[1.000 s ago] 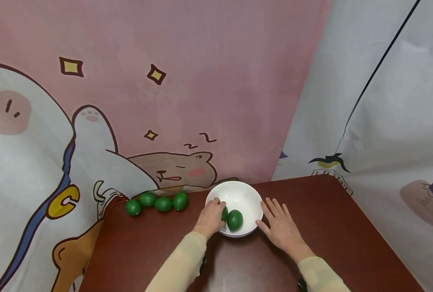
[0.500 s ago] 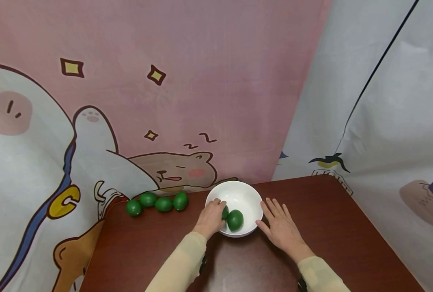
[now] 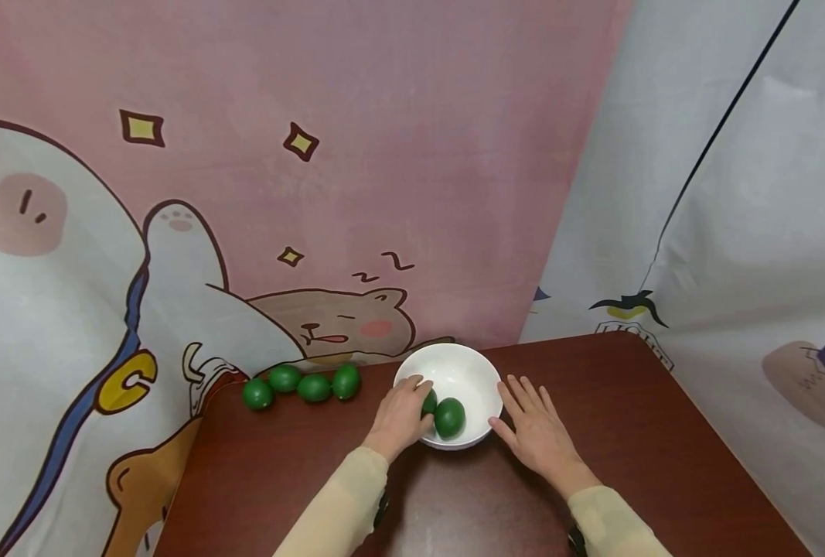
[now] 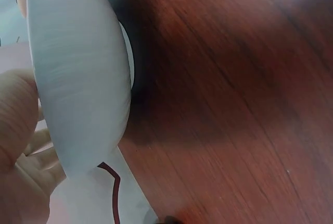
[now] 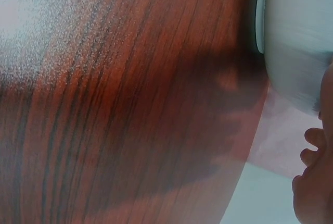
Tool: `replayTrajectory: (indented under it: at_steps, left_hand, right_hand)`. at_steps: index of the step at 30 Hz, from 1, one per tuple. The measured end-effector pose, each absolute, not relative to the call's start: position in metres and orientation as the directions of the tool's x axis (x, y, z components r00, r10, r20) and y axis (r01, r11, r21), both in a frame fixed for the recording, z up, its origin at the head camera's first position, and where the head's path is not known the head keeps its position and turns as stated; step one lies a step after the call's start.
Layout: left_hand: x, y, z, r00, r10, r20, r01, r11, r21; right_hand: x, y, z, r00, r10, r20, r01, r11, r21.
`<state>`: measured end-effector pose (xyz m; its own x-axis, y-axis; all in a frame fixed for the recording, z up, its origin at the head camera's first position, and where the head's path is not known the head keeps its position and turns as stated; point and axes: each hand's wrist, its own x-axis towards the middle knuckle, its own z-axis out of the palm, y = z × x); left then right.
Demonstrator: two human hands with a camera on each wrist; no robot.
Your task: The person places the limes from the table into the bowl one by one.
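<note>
In the head view a white bowl stands near the table's back edge with two green limes in it. One lime lies uncovered at the bowl's front. My left hand reaches over the left rim, its thumb and fingers curved around the other lime, which it partly hides. In the left wrist view the bowl's outer wall hides the fingertips of the left hand. My right hand lies with straight, spread fingers against the bowl's right side.
Several more limes sit in a cluster at the back left of the dark red-brown wooden table. A printed cloth hangs directly behind the table, and a pale one runs along its right side.
The left thumb and fingers have spread very slightly, showing a little more of the lime between them. The right hand stays in place. The whole head view has shifted a little.
</note>
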<state>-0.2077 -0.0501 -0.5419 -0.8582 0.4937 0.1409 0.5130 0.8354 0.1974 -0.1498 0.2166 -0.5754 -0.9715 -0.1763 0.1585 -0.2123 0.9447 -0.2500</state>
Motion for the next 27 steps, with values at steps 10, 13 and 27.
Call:
replayTrajectory:
  at_steps: [10, 13, 27]
  left_hand:
    - [-0.201, -0.064, -0.546, -0.836, 0.5, 0.228, 0.543, 0.815, 0.203]
    - [-0.2, -0.067, -0.548, -0.829, 0.502, 0.245, 0.55, 0.811, 0.2]
    - [-0.192, -0.083, -0.553, -0.79, 0.494, 0.363, 0.585, 0.786, 0.202]
  right_hand:
    - [-0.151, 0.216, -0.575, -0.974, -0.176, 0.144, -0.205, 0.952, -0.225]
    - [-0.151, 0.216, -0.576, -0.974, -0.176, 0.146, -0.205, 0.953, -0.225]
    - [-0.149, 0.216, -0.572, -0.971, -0.172, 0.166, -0.207, 0.952, -0.226]
